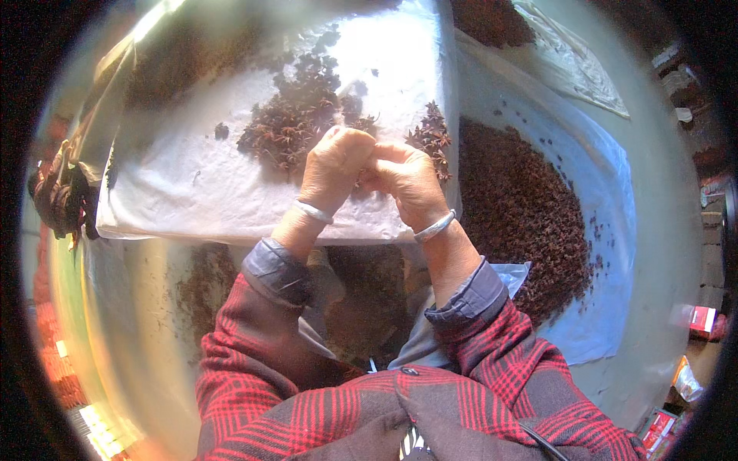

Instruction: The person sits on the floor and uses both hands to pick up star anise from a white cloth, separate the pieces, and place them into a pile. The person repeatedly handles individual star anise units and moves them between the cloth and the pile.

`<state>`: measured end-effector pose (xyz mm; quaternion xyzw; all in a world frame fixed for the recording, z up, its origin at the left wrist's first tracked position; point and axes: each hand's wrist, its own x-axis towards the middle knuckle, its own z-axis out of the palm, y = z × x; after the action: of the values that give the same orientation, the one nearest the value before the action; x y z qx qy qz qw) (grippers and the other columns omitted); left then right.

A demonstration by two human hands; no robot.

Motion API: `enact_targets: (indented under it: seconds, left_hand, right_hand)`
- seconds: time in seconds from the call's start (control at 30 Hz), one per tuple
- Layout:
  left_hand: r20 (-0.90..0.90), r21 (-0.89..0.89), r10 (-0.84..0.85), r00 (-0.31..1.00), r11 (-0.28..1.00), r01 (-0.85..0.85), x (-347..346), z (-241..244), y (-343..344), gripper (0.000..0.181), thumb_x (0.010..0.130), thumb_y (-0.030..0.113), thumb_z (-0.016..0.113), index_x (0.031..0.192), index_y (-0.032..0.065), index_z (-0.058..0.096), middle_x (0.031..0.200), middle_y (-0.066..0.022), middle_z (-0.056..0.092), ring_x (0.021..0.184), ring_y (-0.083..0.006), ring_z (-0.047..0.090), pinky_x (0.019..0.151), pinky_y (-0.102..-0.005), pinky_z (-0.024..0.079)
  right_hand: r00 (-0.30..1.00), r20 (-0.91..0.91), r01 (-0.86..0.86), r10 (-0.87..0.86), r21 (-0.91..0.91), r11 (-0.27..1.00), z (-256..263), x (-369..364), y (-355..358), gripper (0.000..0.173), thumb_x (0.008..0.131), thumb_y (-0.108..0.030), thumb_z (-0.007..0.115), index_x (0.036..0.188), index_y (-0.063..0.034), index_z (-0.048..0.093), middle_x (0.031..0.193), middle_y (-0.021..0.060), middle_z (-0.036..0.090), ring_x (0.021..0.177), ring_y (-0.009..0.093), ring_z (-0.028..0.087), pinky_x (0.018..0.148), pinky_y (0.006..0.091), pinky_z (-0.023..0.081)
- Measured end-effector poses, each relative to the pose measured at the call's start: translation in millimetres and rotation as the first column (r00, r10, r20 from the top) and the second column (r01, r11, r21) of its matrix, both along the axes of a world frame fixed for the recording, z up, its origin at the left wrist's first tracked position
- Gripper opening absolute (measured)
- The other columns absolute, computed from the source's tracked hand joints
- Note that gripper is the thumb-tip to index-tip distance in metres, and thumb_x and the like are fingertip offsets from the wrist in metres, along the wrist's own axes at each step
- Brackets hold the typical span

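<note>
Above a table spread with white sheeting [190, 201], my left hand [340, 158] and my right hand [406, 176] meet with their fingers curled inward. The fingertips touch or nearly touch. Whatever may be pinched between them is hidden by the fingers. Just beyond my left hand lies a heap of dried star anise [288, 129], brown and star-shaped. A smaller group of star anise [432, 135] sits by the table's right edge, close behind my right hand. One dark piece [221, 131] lies apart on the left. Each wrist wears a pale bangle.
A large dark heap of what looks like star anise [519, 225] covers a pale sheet [611, 311] on the floor at right. Another brown heap [490, 23] lies at the top right. A dark mass [190, 63] fills the table's far left. Packages [702, 318] line the right rim.
</note>
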<state>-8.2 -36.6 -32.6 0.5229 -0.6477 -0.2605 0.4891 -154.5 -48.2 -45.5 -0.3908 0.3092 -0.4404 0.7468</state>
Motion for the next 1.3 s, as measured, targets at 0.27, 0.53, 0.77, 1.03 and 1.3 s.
enact_targets:
  seconds: [0.27, 0.53, 0.77, 1.03, 1.3]
  left_hand:
    - [0.398, 0.007, -0.239, 0.886, 0.966, 0.258, 10.9, 30.4, -3.6, 0.011, 0.079, 0.002, 0.066, 0.089, 0.0060, 0.066, 0.085, -0.0074, 0.058, 0.072, -0.0162, 0.058, 0.065, -0.0260, 0.050]
    - [-0.285, 0.443, -0.039, 0.958, 0.880, 0.168, 14.2, 20.9, -1.1, 0.007, 0.086, 0.006, 0.060, 0.093, 0.0042, 0.060, 0.080, -0.0028, 0.061, 0.068, -0.0114, 0.058, 0.062, -0.0271, 0.050]
    - [0.387, 0.444, -0.547, 0.742, 0.816, 0.370, 34.8, 18.7, -56.3, 0.010, 0.081, 0.012, 0.063, 0.086, 0.0074, 0.071, 0.079, -0.0056, 0.067, 0.071, -0.0169, 0.063, 0.068, -0.0290, 0.053]
    - [0.865, 0.193, -0.114, 0.489, 0.974, -0.116, -10.0, 15.3, -93.6, 0.012, 0.080, 0.013, 0.061, 0.089, 0.0068, 0.065, 0.095, -0.0111, 0.063, 0.087, -0.0263, 0.062, 0.077, -0.0351, 0.052]
    - [-0.334, 0.298, -0.110, 0.936, 0.930, 0.216, -17.2, 25.7, -26.7, 0.012, 0.086, 0.011, 0.067, 0.092, 0.0007, 0.063, 0.084, -0.0047, 0.065, 0.074, -0.0110, 0.062, 0.065, -0.0243, 0.052]
  right_hand:
    - [0.996, -0.084, 0.021, -0.024, -0.031, 0.999, 8.6, -1.9, 4.2, 0.016, 0.080, -0.008, 0.070, 0.093, -0.0001, 0.065, 0.081, 0.0051, 0.066, 0.065, 0.011, 0.061, 0.056, 0.0238, 0.049]
    - [0.744, -0.533, 0.027, -0.403, -0.578, 0.815, 3.5, -5.4, 2.7, 0.014, 0.076, -0.001, 0.068, 0.089, -0.0032, 0.068, 0.081, 0.0051, 0.066, 0.075, 0.012, 0.063, 0.067, 0.0256, 0.051]
    - [0.642, -0.540, 0.209, -0.544, -0.560, 0.802, 8.0, -23.7, -9.3, 0.019, 0.074, 0.001, 0.063, 0.092, -0.0037, 0.068, 0.085, 0.0088, 0.066, 0.079, 0.018, 0.065, 0.071, 0.0284, 0.052]
    - [0.597, -0.604, 0.188, -0.528, -0.534, 0.824, 11.8, -19.0, -8.8, 0.030, 0.080, 0.000, 0.063, 0.110, -0.0015, 0.063, 0.101, 0.0090, 0.064, 0.091, 0.017, 0.064, 0.076, 0.0277, 0.053]
    - [0.992, 0.048, 0.118, -0.116, -0.046, 0.992, 6.1, -16.8, -13.5, 0.029, 0.086, -0.004, 0.065, 0.114, 0.0021, 0.061, 0.106, 0.0114, 0.065, 0.089, 0.015, 0.064, 0.070, 0.0263, 0.055]
